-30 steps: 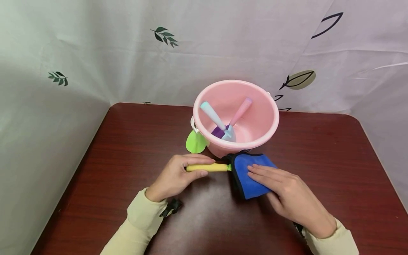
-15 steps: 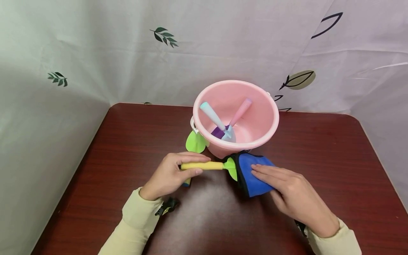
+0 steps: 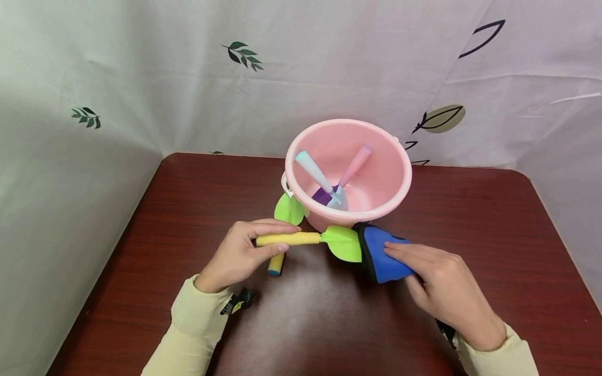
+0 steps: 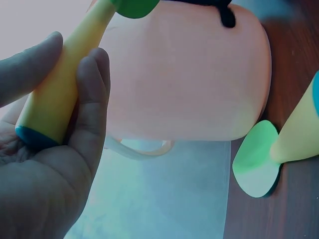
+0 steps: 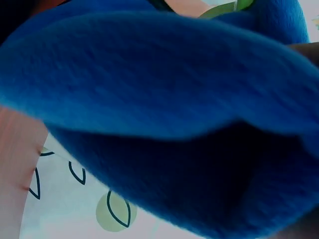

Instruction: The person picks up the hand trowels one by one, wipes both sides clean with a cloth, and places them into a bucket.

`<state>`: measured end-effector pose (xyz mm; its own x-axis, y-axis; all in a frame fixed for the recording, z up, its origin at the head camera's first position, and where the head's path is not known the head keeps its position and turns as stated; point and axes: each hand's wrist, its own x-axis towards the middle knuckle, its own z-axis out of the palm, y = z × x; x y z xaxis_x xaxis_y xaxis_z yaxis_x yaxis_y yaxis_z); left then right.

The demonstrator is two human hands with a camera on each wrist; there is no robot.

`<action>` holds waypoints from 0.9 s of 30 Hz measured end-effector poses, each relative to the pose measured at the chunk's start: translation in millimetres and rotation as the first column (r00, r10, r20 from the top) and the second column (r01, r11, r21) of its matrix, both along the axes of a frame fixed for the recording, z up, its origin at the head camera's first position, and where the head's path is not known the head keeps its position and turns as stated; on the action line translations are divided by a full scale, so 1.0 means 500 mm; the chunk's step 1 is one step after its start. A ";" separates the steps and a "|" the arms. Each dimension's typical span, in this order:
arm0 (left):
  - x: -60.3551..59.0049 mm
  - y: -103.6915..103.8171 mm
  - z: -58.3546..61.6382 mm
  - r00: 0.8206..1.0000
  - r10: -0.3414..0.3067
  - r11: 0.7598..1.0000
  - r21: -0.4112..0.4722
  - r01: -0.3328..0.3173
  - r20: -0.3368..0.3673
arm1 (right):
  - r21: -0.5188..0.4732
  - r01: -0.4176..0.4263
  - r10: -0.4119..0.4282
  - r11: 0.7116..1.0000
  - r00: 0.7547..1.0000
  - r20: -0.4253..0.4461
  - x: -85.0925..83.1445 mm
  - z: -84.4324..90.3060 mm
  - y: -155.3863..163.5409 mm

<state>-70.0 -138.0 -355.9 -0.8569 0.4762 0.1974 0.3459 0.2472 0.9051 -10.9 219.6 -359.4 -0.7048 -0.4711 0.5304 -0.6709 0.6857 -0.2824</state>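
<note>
Left hand: we've got our left hand [image 3: 237, 254] wrapped around the yellow handle of the toy shovel [image 3: 308, 240], fingers on top and thumb underneath, so it's a proper hold. The left wrist view shows the handle's blue end cap sitting right in the palm.

Right hand: our right hand [image 3: 435, 284] lies on the blue cloth [image 3: 383, 256], fingers on top of it. We honestly can't tell if the thumb is tucked under, since the right wrist view is just a wall of blue fabric.

Toy shovel: held lying sideways in front of the pink bucket [image 3: 390, 156], its green blade pointing right, with the blade's far edge right at the cloth.

Blue cloth: bunched up with a dark trim, just in front of the bucket and a bit to the right.

Bucket: it stands at the back middle of the table [image 3: 494, 235], with two more tools leaning inside, a light blue handled one [image 3: 314, 171] and a pink handled one [image 3: 356, 163].

Other bits: a second green and yellow tool [image 3: 284, 227] lies by the bucket's left side, partly behind our left hand.

Backdrop: a white curtain [image 3: 141, 78] with leaf prints hangs behind the table.
</note>
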 end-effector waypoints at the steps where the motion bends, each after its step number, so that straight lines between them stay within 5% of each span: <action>1: 0.000 -0.001 0.001 1.000 0.001 1.000 0.005 -0.001 0.005 | -0.014 0.018 -0.018 1.000 1.000 -0.013 0.000 0.000 0.000; 7: 0.000 -0.008 0.007 1.000 0.015 1.000 0.018 -0.016 0.019 | -0.122 0.081 -0.094 0.989 0.990 -0.107 -0.003 -0.002 -0.001; 12: 0.000 -0.012 0.010 1.000 0.017 0.999 0.036 -0.018 0.023 | -0.207 0.118 -0.142 0.971 0.984 -0.105 -0.003 0.003 -0.002; 27: 0.005 0.016 -0.006 0.998 -0.047 0.999 0.027 0.046 0.043 | -0.396 0.021 -0.110 0.918 0.973 -0.205 0.002 0.031 -0.031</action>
<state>-67.3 -129.8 -358.8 -0.8421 0.5107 0.1734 0.3164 0.2075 0.9256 -10.0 204.2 -343.7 -0.5724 -0.1525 0.8056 -0.7035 0.5960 -0.3871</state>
